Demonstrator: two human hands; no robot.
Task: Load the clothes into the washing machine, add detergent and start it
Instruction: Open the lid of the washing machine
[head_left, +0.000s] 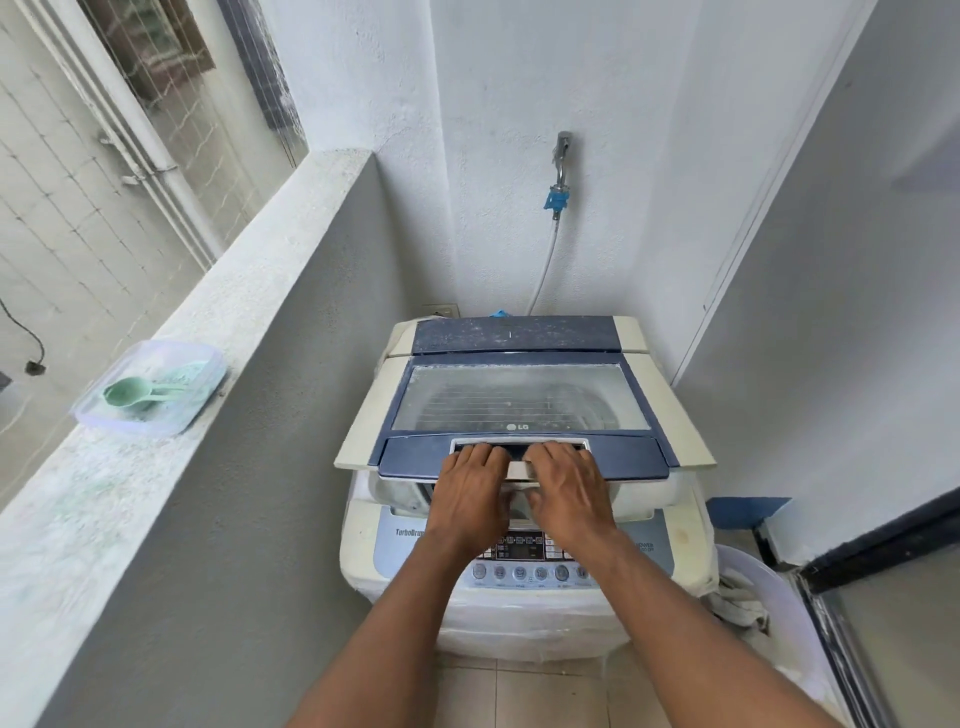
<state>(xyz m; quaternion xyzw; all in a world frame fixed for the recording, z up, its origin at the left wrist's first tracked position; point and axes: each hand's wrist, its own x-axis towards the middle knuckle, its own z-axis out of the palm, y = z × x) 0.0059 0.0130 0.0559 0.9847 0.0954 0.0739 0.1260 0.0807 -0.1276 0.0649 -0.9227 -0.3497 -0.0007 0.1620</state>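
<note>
A white top-loading washing machine (670, 525) stands against the far wall. Its blue lid (519, 395) with a glass window is raised a little at the front, and a gap shows under the front edge. My left hand (470, 486) and my right hand (563, 486) both grip the lid's front handle, fingers hooked into its recess. The control panel (524, 564) with round buttons lies below my wrists. On the ledge at left sits a clear plastic detergent box (150, 387) with a green scoop (132, 391) inside. White clothes (737, 597) lie in a basin at right.
A concrete ledge (156, 405) runs along the left, with a netted window behind it. A tap (561, 156) with a hose is on the far wall. A white basin (774, 587) stands right of the machine, beside a dark-framed glass door (883, 623). Tiled floor lies below.
</note>
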